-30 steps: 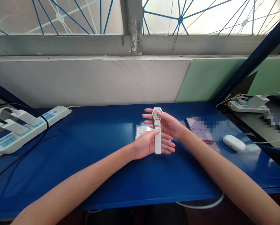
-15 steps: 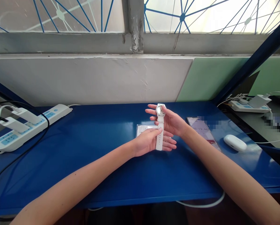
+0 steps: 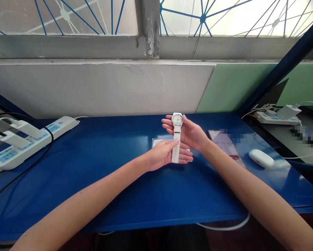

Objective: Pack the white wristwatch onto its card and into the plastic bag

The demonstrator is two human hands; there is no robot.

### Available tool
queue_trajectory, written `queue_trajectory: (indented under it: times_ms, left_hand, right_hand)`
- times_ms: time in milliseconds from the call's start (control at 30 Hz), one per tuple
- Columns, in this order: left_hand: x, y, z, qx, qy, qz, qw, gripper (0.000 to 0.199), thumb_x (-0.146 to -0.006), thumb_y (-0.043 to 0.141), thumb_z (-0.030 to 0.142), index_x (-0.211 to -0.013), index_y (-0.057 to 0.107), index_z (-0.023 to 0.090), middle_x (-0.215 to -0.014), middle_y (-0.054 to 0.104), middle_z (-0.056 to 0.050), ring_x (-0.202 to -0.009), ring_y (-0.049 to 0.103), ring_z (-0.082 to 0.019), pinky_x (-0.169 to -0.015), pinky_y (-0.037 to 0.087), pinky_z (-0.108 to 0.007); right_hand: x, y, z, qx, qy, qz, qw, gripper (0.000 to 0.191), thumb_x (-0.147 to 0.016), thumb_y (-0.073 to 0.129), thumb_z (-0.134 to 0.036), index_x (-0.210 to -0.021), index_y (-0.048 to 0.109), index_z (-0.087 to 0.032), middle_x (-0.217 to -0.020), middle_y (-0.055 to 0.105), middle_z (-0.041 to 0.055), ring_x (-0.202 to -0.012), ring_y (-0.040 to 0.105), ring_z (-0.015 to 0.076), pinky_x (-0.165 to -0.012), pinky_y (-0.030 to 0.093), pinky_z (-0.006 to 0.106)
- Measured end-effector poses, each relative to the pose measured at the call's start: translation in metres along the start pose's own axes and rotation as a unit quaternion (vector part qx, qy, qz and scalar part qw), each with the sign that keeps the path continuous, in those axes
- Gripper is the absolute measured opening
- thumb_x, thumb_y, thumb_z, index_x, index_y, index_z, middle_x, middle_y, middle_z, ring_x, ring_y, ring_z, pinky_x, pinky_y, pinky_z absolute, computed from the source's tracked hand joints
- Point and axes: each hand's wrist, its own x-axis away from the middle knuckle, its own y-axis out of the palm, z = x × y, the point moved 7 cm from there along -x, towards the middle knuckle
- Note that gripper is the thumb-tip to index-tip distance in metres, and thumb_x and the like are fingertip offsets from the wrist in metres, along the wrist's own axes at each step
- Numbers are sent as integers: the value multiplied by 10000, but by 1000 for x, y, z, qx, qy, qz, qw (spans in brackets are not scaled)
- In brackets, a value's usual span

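White watch [image 3: 177, 120] across fingers [image 3: 184, 157], closed case [image 3: 261, 158] beside phone [image 3: 224, 143]

PLACE: appeared to be an indoor study or dormitory area, exact type indeterminate | FURNITURE: blue table [image 3: 114, 205] and blue post [image 3: 280, 68] stood beside pale wall [image 3: 106, 90] | POWER: power strip [image 3: 38, 142] carried chargers [image 3: 30, 129] | DAYLIGHT: patterned window [image 3: 224, 24] stood above wall

On the phone [image 3: 223, 143] we can read 00:13, then a 4. Left of the phone, the white watch [image 3: 177, 129] has marks too tiny for us. Behind the phone, rightward, the dark board's [image 3: 275, 94] letters beat us.
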Motion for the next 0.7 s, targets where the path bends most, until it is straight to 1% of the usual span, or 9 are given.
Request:
queue_trajectory:
  times_ms: [100,233,333,500,700]
  left_hand:
    - [0,0,-1,-1,-5,-4,1000,374,-1000,465,351,-1025,661,34,-1021,710,-228,-928,714,-275,-926,501,-437]
    - [-1,-2,-2,-3,-10,-9,1000,379,-989,486,371,-1035,664,39,-1052,702,-235,-957,707,-286,-932,498,-439]
    - [-2,-3,-3,-3,-9,-8,1000,375,-996,466,359,-1030,664,42,-1052,702,-235,-960,707,-288,-935,497,-442]
    - [-2,-3,0,2,-6,3,1000,353,-1015,393,266,-1023,658,32,-1014,714,-224,-922,718,-273,-929,503,-443]
    - [0,0,5,7,2,3,1000,340,-1008,400,237,-1026,660,18,-1012,713,-228,-903,719,-262,-936,500,-445]
  right_hand:
    - [-2,-5,0,14,-20,13,1000,449,-1030,226,-368,-1202,603,-194,-1231,678,75,-1050,670,181,-974,502,349]
    - [-2,-6,0,16,-12,16,1000,444,-1031,223,-385,-1225,590,-225,-1210,689,59,-1018,681,181,-950,514,360]
    - [-1,-3,-1,16,-2,9,1000,467,-1028,208,-396,-1239,583,-215,-1216,684,71,-1024,676,184,-959,502,358]
    - [1,2,-3,-5,8,-22,1000,546,-1015,160,-449,-1243,579,-183,-1227,673,94,-1049,663,204,-987,477,384]
    - [2,2,-2,-23,15,-35,999,555,-1002,186,-497,-1232,578,-180,-1222,675,106,-1055,660,225,-984,481,424]
